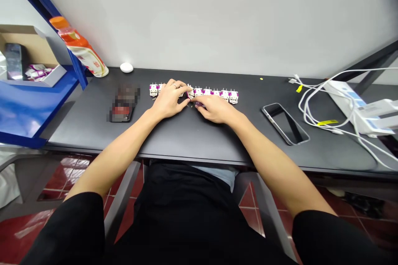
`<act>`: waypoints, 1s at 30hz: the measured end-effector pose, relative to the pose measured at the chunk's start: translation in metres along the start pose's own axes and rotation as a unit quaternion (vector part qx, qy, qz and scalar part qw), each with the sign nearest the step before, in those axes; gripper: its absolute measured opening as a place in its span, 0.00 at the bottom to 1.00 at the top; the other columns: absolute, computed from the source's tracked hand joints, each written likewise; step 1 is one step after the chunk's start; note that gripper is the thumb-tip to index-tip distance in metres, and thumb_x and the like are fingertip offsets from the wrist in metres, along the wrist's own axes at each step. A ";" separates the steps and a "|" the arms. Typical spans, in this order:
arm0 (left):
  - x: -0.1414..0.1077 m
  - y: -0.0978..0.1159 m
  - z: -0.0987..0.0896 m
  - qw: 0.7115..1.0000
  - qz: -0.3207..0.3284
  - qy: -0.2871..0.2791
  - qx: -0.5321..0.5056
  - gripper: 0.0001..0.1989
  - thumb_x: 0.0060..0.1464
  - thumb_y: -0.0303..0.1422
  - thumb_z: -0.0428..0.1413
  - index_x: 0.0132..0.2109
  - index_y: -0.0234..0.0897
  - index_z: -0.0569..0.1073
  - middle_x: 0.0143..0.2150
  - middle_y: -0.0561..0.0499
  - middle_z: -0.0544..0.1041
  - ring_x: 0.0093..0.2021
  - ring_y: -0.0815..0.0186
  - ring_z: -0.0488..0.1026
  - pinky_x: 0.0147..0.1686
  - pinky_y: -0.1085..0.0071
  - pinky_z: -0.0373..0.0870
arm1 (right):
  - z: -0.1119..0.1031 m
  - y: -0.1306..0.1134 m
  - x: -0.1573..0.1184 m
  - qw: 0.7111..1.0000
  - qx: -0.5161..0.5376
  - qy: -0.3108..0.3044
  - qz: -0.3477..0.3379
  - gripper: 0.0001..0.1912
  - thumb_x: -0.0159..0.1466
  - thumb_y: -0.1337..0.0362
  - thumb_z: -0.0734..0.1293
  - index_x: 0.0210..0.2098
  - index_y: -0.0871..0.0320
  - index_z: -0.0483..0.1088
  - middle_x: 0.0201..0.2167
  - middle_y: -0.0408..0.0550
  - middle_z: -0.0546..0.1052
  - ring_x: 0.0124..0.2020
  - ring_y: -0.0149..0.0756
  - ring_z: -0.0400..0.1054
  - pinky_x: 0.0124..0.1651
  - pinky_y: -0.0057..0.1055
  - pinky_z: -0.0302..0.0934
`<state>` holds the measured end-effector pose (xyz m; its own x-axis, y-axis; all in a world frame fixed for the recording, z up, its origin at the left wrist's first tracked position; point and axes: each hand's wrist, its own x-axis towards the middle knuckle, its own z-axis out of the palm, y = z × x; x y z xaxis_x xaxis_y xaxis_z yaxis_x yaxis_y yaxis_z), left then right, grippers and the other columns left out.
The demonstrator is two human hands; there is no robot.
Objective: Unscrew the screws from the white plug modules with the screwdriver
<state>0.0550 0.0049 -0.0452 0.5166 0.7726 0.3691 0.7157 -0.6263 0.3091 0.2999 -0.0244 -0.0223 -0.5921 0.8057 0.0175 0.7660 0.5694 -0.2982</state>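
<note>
Worked with both bare hands at a black desk (183, 143), over a row of white-and-purple parts (225, 95) set side by side toward the pale wall (217, 20). Pinched one part (190, 92), near the middle of the row and slightly tilted, between thumb and forefinger of the left hand (169, 101), and spread the other left fingers over neighboring parts, wearing a ring (174, 85). Curled the fingers of the right hand (214, 109) just beside, extending the forefinger toward the same part and drawing the thumb in near something purple (198, 104); could not tell from this view whether gripped or merely touched. Had tiny pale bits (192, 106) strewn close to the fingertips. Had at right a smartphone (286, 124), looped white cables (306, 109) and a white box (346, 97); at left, a pixelated dark object (124, 101), a rounded white object (126, 67) and an orange-and-white bottle (82, 49) near a blue shelf (40, 103) bearing an open carton (52, 79) of purple-and-white pieces (37, 73).
</note>
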 end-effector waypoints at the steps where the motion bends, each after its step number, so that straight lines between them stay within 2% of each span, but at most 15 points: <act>1: 0.000 0.000 0.000 1.000 -0.001 0.000 0.004 0.20 0.72 0.39 0.60 0.66 0.43 0.82 0.66 0.41 0.83 0.66 0.43 0.74 0.66 0.41 0.72 | 0.000 -0.001 0.000 1.000 -0.002 -0.001 0.000 0.24 0.80 0.65 0.60 0.69 0.55 0.78 0.63 0.58 0.86 0.60 0.57 0.83 0.61 0.48 0.72; 5: 0.000 0.000 0.000 1.000 -0.006 0.000 0.021 0.20 0.72 0.39 0.60 0.65 0.42 0.83 0.68 0.40 0.82 0.67 0.41 0.73 0.64 0.42 0.72 | 0.000 -0.003 0.001 1.000 -0.012 -0.003 0.010 0.24 0.80 0.65 0.60 0.70 0.56 0.77 0.62 0.60 0.87 0.59 0.60 0.83 0.59 0.50 0.74; 15: 0.000 -0.007 0.004 1.000 0.009 0.006 0.029 0.18 0.74 0.37 0.59 0.64 0.43 0.85 0.68 0.41 0.82 0.65 0.42 0.74 0.64 0.42 0.72 | 0.003 -0.003 0.002 0.999 -0.032 0.002 0.025 0.28 0.81 0.63 0.59 0.77 0.53 0.71 0.59 0.60 0.87 0.55 0.60 0.84 0.58 0.50 0.73; 20: 0.004 -0.010 0.008 1.000 -0.008 0.020 0.021 0.14 0.74 0.39 0.62 0.61 0.42 0.85 0.63 0.41 0.84 0.63 0.44 0.74 0.64 0.44 0.73 | 0.001 -0.007 0.003 0.997 -0.039 -0.003 0.060 0.29 0.82 0.62 0.58 0.78 0.60 0.70 0.60 0.64 0.87 0.57 0.62 0.83 0.59 0.52 0.74; 23: 0.005 -0.010 0.010 0.999 -0.017 0.026 0.023 0.13 0.74 0.40 0.63 0.60 0.43 0.85 0.61 0.41 0.84 0.63 0.44 0.75 0.64 0.45 0.72 | -0.001 -0.009 0.002 0.997 -0.033 -0.004 0.072 0.29 0.81 0.62 0.58 0.78 0.60 0.69 0.61 0.64 0.87 0.58 0.62 0.83 0.60 0.52 0.74; 27: 0.004 -0.009 0.012 0.999 -0.020 0.035 0.031 0.12 0.74 0.40 0.64 0.58 0.42 0.85 0.60 0.41 0.84 0.62 0.44 0.74 0.63 0.46 0.73 | -0.001 -0.009 0.003 0.997 -0.025 0.015 0.072 0.27 0.81 0.62 0.58 0.76 0.58 0.72 0.63 0.62 0.86 0.60 0.61 0.83 0.61 0.50 0.73; 30: 0.004 -0.007 0.011 0.999 -0.015 0.025 0.029 0.12 0.74 0.39 0.64 0.58 0.42 0.86 0.61 0.42 0.85 0.62 0.44 0.74 0.63 0.46 0.73 | 0.000 -0.006 0.004 0.996 -0.025 0.043 0.073 0.24 0.81 0.63 0.59 0.68 0.59 0.78 0.61 0.61 0.87 0.59 0.58 0.83 0.61 0.47 0.72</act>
<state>0.0576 0.0137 -0.0559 0.4714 0.7841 0.4037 0.7576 -0.5944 0.2698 0.2929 -0.0251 -0.0209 -0.4514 0.8903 0.0600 0.8549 0.4508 -0.2566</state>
